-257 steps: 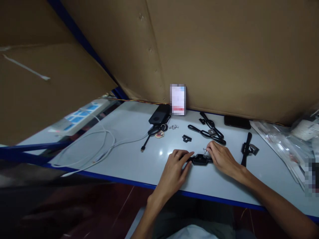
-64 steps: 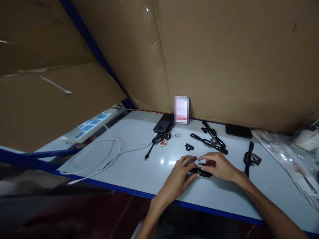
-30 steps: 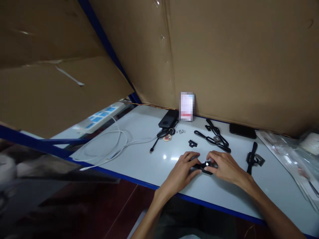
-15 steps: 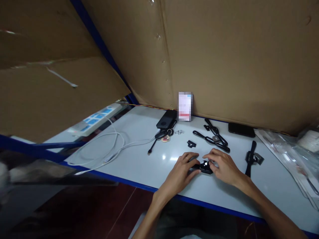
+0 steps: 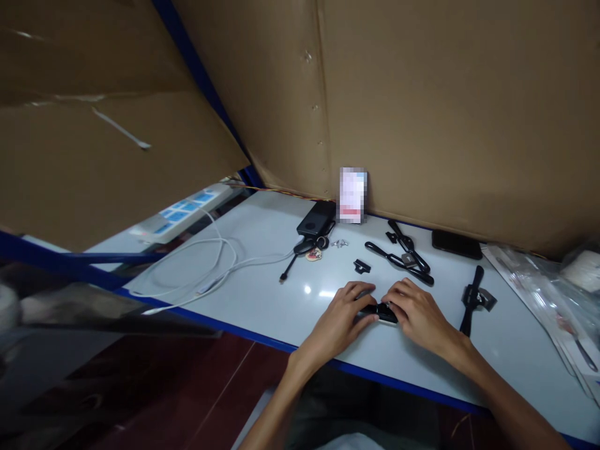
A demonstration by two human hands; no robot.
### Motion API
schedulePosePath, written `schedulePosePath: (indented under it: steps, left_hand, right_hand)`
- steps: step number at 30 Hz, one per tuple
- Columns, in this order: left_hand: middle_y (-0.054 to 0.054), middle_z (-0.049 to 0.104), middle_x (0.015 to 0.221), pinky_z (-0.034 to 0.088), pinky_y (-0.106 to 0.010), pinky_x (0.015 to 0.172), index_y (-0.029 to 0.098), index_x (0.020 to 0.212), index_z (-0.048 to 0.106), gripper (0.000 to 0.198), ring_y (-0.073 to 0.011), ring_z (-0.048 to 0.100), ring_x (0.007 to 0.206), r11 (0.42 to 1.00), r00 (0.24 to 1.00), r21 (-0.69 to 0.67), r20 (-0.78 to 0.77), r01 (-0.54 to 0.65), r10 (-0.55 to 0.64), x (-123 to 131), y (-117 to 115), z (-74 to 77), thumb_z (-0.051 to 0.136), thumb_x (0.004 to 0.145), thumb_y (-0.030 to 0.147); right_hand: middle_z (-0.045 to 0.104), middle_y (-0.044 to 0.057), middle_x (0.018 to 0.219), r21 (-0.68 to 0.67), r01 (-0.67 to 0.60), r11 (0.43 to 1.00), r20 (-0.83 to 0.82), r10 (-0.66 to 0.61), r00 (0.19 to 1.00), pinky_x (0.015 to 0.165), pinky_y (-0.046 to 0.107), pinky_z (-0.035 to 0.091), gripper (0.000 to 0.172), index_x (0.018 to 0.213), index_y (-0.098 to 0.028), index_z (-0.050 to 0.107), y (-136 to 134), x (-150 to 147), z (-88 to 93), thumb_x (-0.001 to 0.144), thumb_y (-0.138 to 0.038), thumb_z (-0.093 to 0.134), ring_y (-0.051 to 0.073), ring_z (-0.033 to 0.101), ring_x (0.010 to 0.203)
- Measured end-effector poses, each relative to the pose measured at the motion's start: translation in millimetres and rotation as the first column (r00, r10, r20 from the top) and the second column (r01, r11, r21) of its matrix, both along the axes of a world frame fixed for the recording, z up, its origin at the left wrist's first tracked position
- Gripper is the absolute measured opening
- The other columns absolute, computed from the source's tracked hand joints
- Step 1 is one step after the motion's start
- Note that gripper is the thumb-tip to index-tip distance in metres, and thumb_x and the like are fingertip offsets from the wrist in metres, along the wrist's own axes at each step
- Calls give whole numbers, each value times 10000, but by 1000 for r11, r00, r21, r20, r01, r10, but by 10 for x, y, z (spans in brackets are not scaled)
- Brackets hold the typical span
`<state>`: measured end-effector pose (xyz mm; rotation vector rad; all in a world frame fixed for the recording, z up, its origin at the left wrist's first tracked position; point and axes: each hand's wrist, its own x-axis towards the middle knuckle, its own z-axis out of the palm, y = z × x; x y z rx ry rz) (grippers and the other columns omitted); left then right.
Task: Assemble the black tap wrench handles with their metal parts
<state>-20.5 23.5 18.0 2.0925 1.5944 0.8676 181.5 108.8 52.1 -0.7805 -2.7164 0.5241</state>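
A black spokeshave point(image 5: 387, 314) lies near the front of the table, partly hidden by my hands. My left hand point(image 5: 347, 310) grips its left side, thumb in front and fingers behind. Over its middle, my right hand point(image 5: 407, 307) is closed in a pinch on a tiny silvery piece that looks like a screw; the fingertips mostly cover it. Just beyond my hands rests a small black cap piece point(image 5: 361, 267). Two more spokeshaves point(image 5: 410, 249) lie crossed farther back, with a metal blade point(image 5: 408, 260) by them. Another spokeshave point(image 5: 472, 301) with a blade is to the right.
Several small silver screws point(image 5: 340, 243) lie by a black power bank point(image 5: 317, 218) and a key fob point(image 5: 306, 245). A white cable point(image 5: 220, 281) loops at left. A lit phone point(image 5: 353, 195) leans on the cardboard wall; a dark phone point(image 5: 456, 244) and plastic packaging point(image 5: 544, 312) are at right.
My right fingers have closed in on the middle of the spokeshave, covering the bright spot there. My left hand keeps its hold. The view has shifted slightly.
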Motion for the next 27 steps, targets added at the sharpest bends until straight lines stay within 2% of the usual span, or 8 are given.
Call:
schedulePosePath:
  steps: [4, 8, 10, 13, 17, 20, 24, 27]
  left_hand:
    - [-96, 624, 1372, 482, -523, 1072, 244, 1114, 666, 145, -299, 525, 1309, 1000, 1000, 10, 1, 8, -8, -9, 0, -8, 636, 992, 316]
    - [-102, 618, 1373, 481, -532, 1061, 244, 1122, 657, 151, -301, 531, 1295, 1000, 1000, 15, 5, 8, -8, -15, 5, -27, 624, 999, 325]
    - [-104, 618, 1369, 487, -519, 1052, 242, 1119, 654, 149, -297, 535, 1289, 1000, 1000, 18, 15, 12, -12, -14, 8, -35, 622, 1001, 328]
    - [-104, 616, 1367, 486, -509, 1052, 238, 1107, 648, 139, -295, 534, 1290, 1000, 1000, 23, 21, 10, -10, -12, 10, -40, 623, 1000, 325]
    - [-97, 622, 1357, 482, -514, 1051, 248, 1105, 649, 131, -297, 534, 1286, 1000, 1000, 23, 16, 3, -3, -11, 9, -35, 621, 1000, 322]
    - [-93, 621, 1366, 483, -506, 1053, 250, 1111, 651, 128, -293, 529, 1292, 1000, 1000, 27, 17, 9, -10, -11, 9, -30, 620, 1001, 307]
    - [-95, 632, 1357, 495, -496, 1042, 249, 1098, 664, 125, -293, 536, 1289, 999, 1000, 31, 14, 8, -8, -9, 8, -18, 639, 989, 304]
    - [-97, 631, 1362, 495, -504, 1042, 245, 1097, 666, 127, -297, 535, 1296, 1000, 1000, 23, 6, 6, -6, -7, 7, -14, 637, 989, 307]
  right_hand:
    - [681, 66, 1119, -11, -11, 1000, -53, 11, 999, 885, 345, 513, 383, 1022, -227, 734, 5, 0, 1, 908, 32, 477, 221, 601, 1081]
    - [683, 72, 1005, 17, 133, 991, -46, -132, 990, 860, 373, 517, 113, 1030, -209, 701, -42, -54, 11, 966, -197, 609, 237, 632, 988]
    - [681, 77, 967, 48, 167, 985, -3, -167, 986, 826, 379, 520, 98, 1001, -201, 682, -75, -92, 6, 947, -281, 667, 248, 633, 947]
    - [678, 92, 999, 80, 147, 986, 42, -150, 988, 826, 369, 519, 68, 987, -200, 666, -106, -129, -15, 927, -185, 639, 250, 631, 964]
    - [695, 73, 1019, 12, 48, 999, -1, -48, 999, 875, 355, 518, 319, 1067, -208, 662, -84, -95, -38, 875, 6, 523, 231, 619, 1016]
    - [713, 51, 991, -51, -10, 999, -59, 7, 998, 890, 354, 519, 407, 1037, -213, 682, -42, -41, -36, 841, 74, 471, 221, 608, 1015]
    - [694, 59, 1081, -74, 21, 997, -128, -30, 991, 926, 372, 519, 393, 1075, -225, 705, -10, -10, -9, 872, 37, 493, 221, 610, 1063]
    - [682, 73, 1039, -29, 75, 997, -110, -78, 991, 898, 388, 523, 232, 1077, -211, 719, -9, -14, 14, 949, -97, 563, 236, 623, 1031]
